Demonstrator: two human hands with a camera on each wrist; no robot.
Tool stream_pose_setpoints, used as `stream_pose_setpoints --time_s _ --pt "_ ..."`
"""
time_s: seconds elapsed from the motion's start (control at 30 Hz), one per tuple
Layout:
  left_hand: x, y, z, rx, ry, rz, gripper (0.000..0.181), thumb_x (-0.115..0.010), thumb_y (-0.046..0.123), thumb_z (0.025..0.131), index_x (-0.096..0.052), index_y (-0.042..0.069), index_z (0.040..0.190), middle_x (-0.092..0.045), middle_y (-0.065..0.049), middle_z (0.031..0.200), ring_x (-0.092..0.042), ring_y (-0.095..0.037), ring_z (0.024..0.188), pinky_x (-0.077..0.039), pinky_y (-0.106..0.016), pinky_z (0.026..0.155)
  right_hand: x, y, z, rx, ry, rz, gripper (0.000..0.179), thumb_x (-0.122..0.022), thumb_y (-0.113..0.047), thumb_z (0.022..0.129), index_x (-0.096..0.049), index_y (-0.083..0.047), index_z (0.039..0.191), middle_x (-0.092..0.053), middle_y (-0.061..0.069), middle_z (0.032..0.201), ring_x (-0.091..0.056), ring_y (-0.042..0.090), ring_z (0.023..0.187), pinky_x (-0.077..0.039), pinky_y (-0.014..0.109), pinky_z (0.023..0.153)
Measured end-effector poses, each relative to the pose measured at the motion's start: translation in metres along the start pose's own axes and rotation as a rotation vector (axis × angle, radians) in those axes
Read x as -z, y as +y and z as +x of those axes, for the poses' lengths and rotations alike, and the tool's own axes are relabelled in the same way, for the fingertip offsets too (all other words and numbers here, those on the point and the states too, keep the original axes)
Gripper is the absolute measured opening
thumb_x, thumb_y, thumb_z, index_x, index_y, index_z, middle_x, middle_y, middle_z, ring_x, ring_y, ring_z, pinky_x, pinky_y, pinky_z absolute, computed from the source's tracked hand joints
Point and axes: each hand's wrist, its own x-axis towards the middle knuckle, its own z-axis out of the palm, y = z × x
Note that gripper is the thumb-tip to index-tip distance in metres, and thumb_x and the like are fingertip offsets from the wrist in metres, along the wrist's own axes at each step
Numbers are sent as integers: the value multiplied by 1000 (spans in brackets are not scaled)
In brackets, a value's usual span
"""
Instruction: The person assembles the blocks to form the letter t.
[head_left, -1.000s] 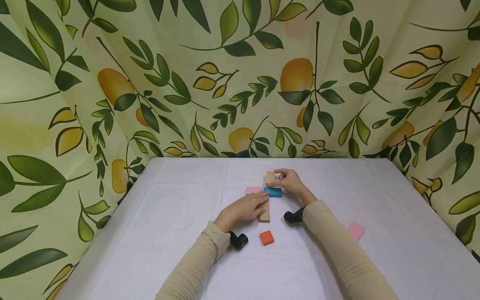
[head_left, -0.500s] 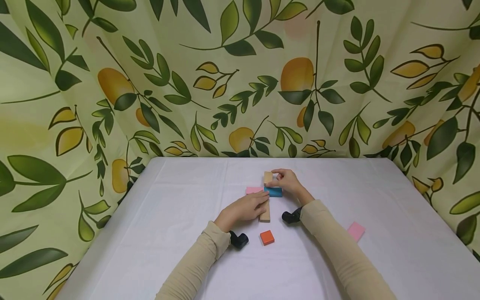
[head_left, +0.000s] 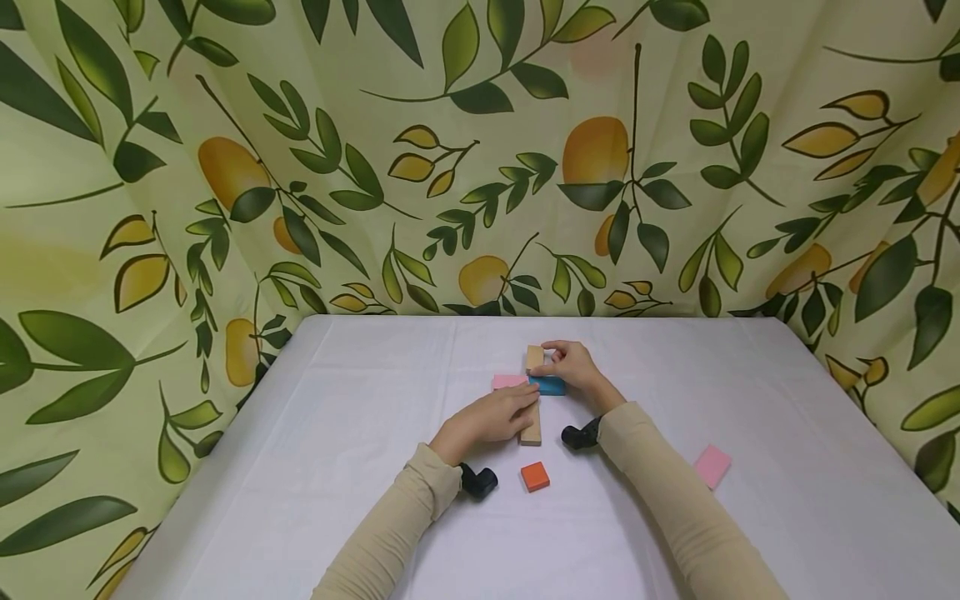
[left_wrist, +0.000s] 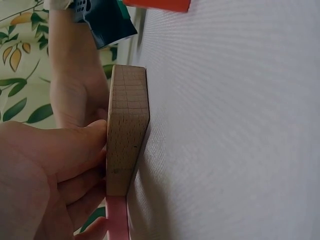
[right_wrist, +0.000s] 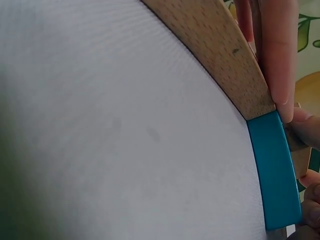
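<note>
In the head view, a long natural wood block [head_left: 531, 432] lies lengthwise, with a pink block [head_left: 507, 381] and a blue block [head_left: 552, 387] side by side at its far end. My left hand [head_left: 491, 417] rests across them, fingers extended over the join. The left wrist view shows that hand's thumb on the edge of the wood block [left_wrist: 126, 142]. Just beyond the blue block, my right hand [head_left: 575, 365] pinches a second wood block [head_left: 534, 357] between thumb and fingers. From the right wrist, the blue block [right_wrist: 275, 170] meets the long wood block's end, partly hiding the pinched one.
A small orange block [head_left: 535, 477] lies nearer the front. Off to the right is a flat pink block [head_left: 713, 465], close to the right sleeve. Black wrist cameras [head_left: 478, 482] hang under both wrists. A leaf-patterned curtain [head_left: 480, 167] rises behind the white-covered table [head_left: 360, 375].
My right hand has shifted the pinched wood block slightly left and a little toward me, at the far side of the pink and blue blocks. The left hand has stayed in place.
</note>
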Motion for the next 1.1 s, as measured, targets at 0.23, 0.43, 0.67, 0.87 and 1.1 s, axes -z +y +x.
stream_pose_setpoints --time_s 0.23,0.43,0.67,0.87,1.1 --pt "0 0 0 -4 1 -9 52 -49 23 101 -38 3 147 -34 -7 158 -31 -20 149 -28 -37 123 -2 0 1 -12 2 16 63 -82 -20 75 -58 6 127 -37 -4 63 -36 12 63 -29 21 56" --pt "0 1 -1 1 -1 -12 52 -49 24 101 -38 4 147 -34 -6 158 -30 -20 149 -28 -36 123 -5 -1 2 -15 -2 16 65 -83 -22 74 -59 5 127 -37 -4 63 -36 12 63 -29 22 59" --pt "0 1 0 -4 4 -8 52 -49 23 101 -37 3 147 -34 -6 158 -30 -20 149 -28 -36 122 -5 -2 4 -23 -5 13 65 -83 -22 74 -58 4 128 -37 -4 64 -36 12 65 -30 23 61" --pt "1 2 -1 -3 4 -6 51 -48 24 101 -38 4 147 -34 -6 158 -30 -20 149 -28 -36 122 -6 -1 4 6 -5 7 65 -83 -21 73 -58 6 127 -38 -5 62 -36 11 62 -29 21 58" --pt "1 2 -1 -1 2 -8 51 -47 24 102 -37 3 147 -34 -6 158 -30 -19 149 -28 -36 122 -7 0 3 7 -12 22 64 -83 -19 74 -58 6 127 -37 -4 61 -34 11 60 -27 21 55"
